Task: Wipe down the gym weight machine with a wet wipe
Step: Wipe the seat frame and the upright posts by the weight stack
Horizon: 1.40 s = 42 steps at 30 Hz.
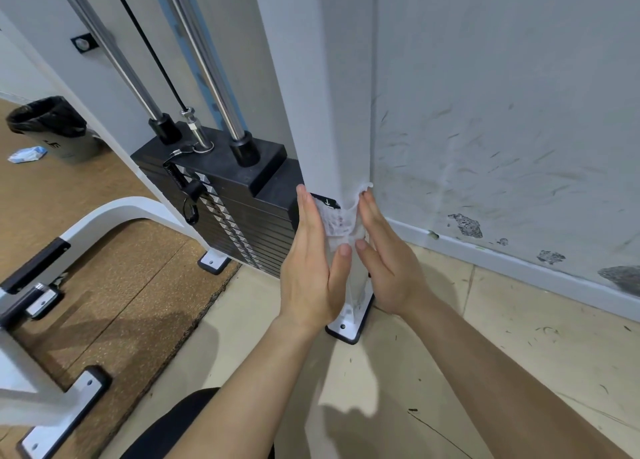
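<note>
The thin white wet wipe [341,221] sits round the white square metal post [311,112], pressed under the flat, straight fingers of our left hand [311,261] and right hand [391,264]; we judge much remains unwiped.

Even bright indoor light, soft floor shadows, wide-angle bending at edges.

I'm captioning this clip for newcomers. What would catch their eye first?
At centre, the left hand and right hand press a wet wipe around the machine's white post. Left of it stands the black weight stack under chrome guide rods; the right-side wall is scuffed.
</note>
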Each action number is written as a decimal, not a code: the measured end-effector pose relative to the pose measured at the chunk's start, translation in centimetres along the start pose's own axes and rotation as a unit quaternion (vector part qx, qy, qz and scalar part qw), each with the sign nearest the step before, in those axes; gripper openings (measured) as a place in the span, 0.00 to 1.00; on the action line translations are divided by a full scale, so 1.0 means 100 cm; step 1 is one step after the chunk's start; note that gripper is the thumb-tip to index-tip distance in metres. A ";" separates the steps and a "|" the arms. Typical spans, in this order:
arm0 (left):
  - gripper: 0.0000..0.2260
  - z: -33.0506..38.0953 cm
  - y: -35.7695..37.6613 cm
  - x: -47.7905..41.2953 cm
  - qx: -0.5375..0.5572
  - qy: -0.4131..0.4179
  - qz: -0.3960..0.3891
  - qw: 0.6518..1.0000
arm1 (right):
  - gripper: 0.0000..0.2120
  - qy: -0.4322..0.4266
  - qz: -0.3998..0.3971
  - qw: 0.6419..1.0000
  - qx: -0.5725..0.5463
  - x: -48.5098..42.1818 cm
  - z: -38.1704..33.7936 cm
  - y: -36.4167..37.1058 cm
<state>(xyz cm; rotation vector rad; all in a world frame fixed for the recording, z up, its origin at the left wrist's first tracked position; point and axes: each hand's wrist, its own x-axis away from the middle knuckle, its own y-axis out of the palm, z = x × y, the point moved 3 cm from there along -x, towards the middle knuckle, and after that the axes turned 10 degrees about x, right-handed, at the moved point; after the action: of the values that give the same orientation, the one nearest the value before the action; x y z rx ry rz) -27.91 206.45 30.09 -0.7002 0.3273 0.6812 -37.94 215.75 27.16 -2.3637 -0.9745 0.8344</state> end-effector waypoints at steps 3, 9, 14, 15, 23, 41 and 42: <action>0.32 -0.001 0.002 -0.008 0.009 -0.003 0.023 1.000 | 0.29 0.001 0.036 0.998 -0.047 -0.010 -0.004 -0.003; 0.32 -0.002 0.008 -0.038 0.035 -0.016 0.112 0.993 | 0.36 0.039 0.068 0.997 0.010 -0.051 -0.005 0.002; 0.34 -0.012 0.016 -0.041 0.027 -0.003 0.130 0.991 | 0.39 0.021 0.096 0.995 0.031 -0.056 0.005 0.018; 0.34 -0.014 0.018 -0.039 0.025 0.001 0.127 0.992 | 0.39 0.019 0.097 0.995 0.032 -0.055 0.008 0.021; 0.33 -0.017 0.022 -0.026 0.038 -0.019 0.130 0.991 | 0.38 -0.002 0.085 0.996 0.035 -0.042 0.016 0.025; 0.32 -0.014 0.015 -0.015 0.030 -0.019 0.075 0.997 | 0.36 -0.022 0.054 0.997 0.044 -0.034 0.014 0.012; 0.31 -0.012 0.015 -0.017 0.044 -0.028 0.081 0.995 | 0.38 -0.014 0.057 0.998 0.035 -0.035 0.011 0.011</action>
<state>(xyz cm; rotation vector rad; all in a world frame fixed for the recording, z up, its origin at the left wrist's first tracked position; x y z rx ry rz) -30.22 205.74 29.31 -0.5743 0.3620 0.8335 -40.17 212.59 26.95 -2.3708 -0.8146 0.9322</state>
